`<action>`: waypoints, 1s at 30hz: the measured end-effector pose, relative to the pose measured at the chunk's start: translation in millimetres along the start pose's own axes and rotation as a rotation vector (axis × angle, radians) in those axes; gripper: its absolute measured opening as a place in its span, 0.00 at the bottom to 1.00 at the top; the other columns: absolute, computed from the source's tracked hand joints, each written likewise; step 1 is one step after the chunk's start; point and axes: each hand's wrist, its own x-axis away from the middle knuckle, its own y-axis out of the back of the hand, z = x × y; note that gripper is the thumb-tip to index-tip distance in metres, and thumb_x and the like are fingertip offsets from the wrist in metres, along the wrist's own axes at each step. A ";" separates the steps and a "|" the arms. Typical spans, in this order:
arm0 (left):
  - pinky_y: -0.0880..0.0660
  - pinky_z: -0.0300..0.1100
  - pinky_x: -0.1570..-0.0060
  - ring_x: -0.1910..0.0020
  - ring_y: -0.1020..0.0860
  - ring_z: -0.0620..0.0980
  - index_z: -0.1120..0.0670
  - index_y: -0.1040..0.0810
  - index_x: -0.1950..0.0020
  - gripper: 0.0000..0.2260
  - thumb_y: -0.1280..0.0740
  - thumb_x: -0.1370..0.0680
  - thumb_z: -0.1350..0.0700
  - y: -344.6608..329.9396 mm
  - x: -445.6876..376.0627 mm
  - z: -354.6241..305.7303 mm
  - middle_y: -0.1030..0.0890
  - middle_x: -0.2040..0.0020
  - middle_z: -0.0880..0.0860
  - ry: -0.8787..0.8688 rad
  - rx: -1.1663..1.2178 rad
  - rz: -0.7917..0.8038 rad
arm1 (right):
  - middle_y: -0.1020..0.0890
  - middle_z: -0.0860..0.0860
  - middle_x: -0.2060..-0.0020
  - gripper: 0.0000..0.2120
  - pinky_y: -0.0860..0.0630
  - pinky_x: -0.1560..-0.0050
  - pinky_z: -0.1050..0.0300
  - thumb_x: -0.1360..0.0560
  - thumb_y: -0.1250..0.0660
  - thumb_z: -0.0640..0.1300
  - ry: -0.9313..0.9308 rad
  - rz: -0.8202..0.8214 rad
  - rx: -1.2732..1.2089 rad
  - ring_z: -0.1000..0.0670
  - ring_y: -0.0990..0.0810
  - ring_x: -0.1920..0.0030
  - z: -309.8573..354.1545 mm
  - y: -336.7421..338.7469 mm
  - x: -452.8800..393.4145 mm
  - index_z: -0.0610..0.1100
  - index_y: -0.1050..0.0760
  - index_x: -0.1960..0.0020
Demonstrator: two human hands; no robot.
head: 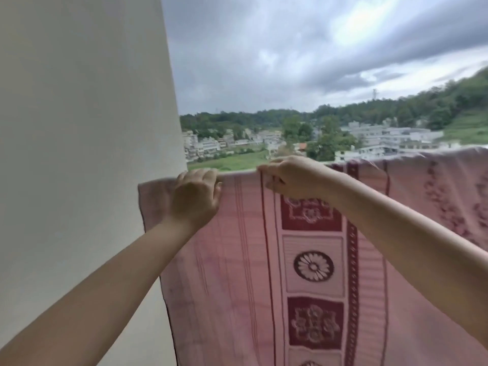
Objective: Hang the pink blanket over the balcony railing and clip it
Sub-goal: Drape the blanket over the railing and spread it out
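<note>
While two bare forearms reach up from below, the left hand (196, 196) curls its fingers over the top fold of the pink blanket (237, 273) beside the white wall (79, 128), seemingly pinning it to the hidden balcony railing. The right hand (287, 175) pinches the same edge just beside it, perhaps to straighten the fold; whether it also holds a clip cannot be told, and none shows. Beyond the draped cloth lie pale village buildings (383, 141), wooded hills and a heavy grey sky.

Flat, overcast daylight from the sky ahead of me.
Soft blur everywhere, no hard shadows; my wide view bends straight edges.
</note>
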 end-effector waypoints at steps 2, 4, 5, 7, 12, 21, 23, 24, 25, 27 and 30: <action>0.26 0.60 0.46 0.48 0.20 0.65 0.65 0.23 0.46 0.23 0.47 0.30 0.53 -9.4 1.8 -27.2 0.19 0.48 0.66 -0.091 -0.050 0.039 | 0.31 0.48 0.31 0.22 0.31 0.33 0.47 0.24 0.41 0.46 -0.089 -0.053 0.061 0.46 0.30 0.34 -19.4 -0.8 32.1 0.47 0.38 0.30; 0.26 0.62 0.46 0.47 0.21 0.64 0.64 0.23 0.46 0.20 0.44 0.30 0.55 -22.8 3.6 -64.5 0.19 0.47 0.65 -0.217 -0.054 0.001 | 0.34 0.46 0.29 0.24 0.38 0.29 0.44 0.25 0.38 0.46 -0.180 -0.163 0.127 0.44 0.35 0.30 -47.7 -4.5 74.5 0.46 0.38 0.30; 0.26 0.61 0.46 0.47 0.20 0.63 0.62 0.22 0.47 0.18 0.42 0.30 0.55 -31.5 5.8 -87.8 0.18 0.47 0.64 -0.289 -0.033 -0.035 | 0.34 0.45 0.30 0.24 0.40 0.29 0.42 0.26 0.37 0.46 -0.218 -0.225 0.147 0.43 0.36 0.30 -63.5 -7.9 100.8 0.45 0.36 0.31; 0.24 0.54 0.49 0.54 0.18 0.59 0.57 0.20 0.52 0.14 0.40 0.31 0.55 -51.7 12.3 -140.6 0.16 0.52 0.58 -0.426 0.022 -0.081 | 0.31 0.42 0.32 0.23 0.38 0.31 0.38 0.28 0.35 0.43 -0.315 -0.255 0.165 0.40 0.34 0.31 -92.5 -17.6 157.7 0.42 0.32 0.34; 0.23 0.40 0.66 0.69 0.20 0.55 0.55 0.20 0.64 0.11 0.41 0.38 0.53 -94.1 31.2 -322.9 0.17 0.66 0.53 -0.597 0.245 0.183 | 0.31 0.42 0.31 0.24 0.35 0.33 0.43 0.29 0.40 0.48 -0.750 0.017 0.133 0.40 0.32 0.32 -164.9 -40.7 329.8 0.43 0.32 0.34; 0.41 0.56 0.32 0.37 0.31 0.57 0.58 0.29 0.41 0.14 0.44 0.23 0.53 -124.4 86.3 -688.0 0.26 0.37 0.58 -0.763 0.410 0.626 | 0.38 0.47 0.28 0.23 0.37 0.31 0.46 0.24 0.40 0.45 -1.286 0.310 0.101 0.47 0.37 0.29 -277.8 -15.0 640.6 0.46 0.37 0.31; 0.40 0.54 0.33 0.36 0.31 0.57 0.58 0.29 0.40 0.15 0.43 0.23 0.53 -126.9 92.5 -763.3 0.26 0.37 0.58 -0.784 0.452 0.661 | 0.35 0.47 0.29 0.22 0.36 0.32 0.46 0.24 0.41 0.45 -1.340 0.296 0.121 0.47 0.36 0.30 -307.2 1.4 695.0 0.45 0.36 0.31; 0.39 0.53 0.34 0.37 0.31 0.57 0.58 0.30 0.40 0.15 0.43 0.23 0.53 -128.0 95.5 -795.8 0.26 0.38 0.58 -0.796 0.461 0.674 | 0.34 0.47 0.30 0.21 0.36 0.32 0.47 0.24 0.41 0.46 -1.373 0.275 0.120 0.47 0.35 0.31 -321.3 7.9 718.5 0.45 0.36 0.32; 0.39 0.53 0.34 0.37 0.31 0.57 0.57 0.30 0.40 0.15 0.43 0.23 0.52 -128.9 97.3 -826.1 0.26 0.38 0.58 -0.807 0.477 0.683 | 0.33 0.47 0.30 0.21 0.35 0.33 0.48 0.24 0.41 0.48 -1.404 0.256 0.119 0.46 0.35 0.31 -335.2 13.7 740.1 0.44 0.36 0.32; 0.38 0.53 0.36 0.36 0.32 0.57 0.56 0.30 0.39 0.16 0.42 0.24 0.50 -135.0 98.9 -879.3 0.27 0.37 0.57 -0.825 0.517 0.690 | 0.32 0.48 0.31 0.22 0.35 0.34 0.48 0.23 0.43 0.50 -1.462 0.259 0.114 0.46 0.35 0.31 -363.2 18.3 777.5 0.45 0.37 0.31; 0.38 0.53 0.36 0.36 0.32 0.57 0.55 0.31 0.39 0.16 0.42 0.24 0.49 -152.5 96.3 -962.8 0.27 0.37 0.57 -0.872 0.548 0.680 | 0.31 0.46 0.32 0.21 0.35 0.34 0.46 0.23 0.44 0.50 -1.539 0.292 0.101 0.45 0.35 0.32 -416.3 17.8 830.9 0.44 0.36 0.32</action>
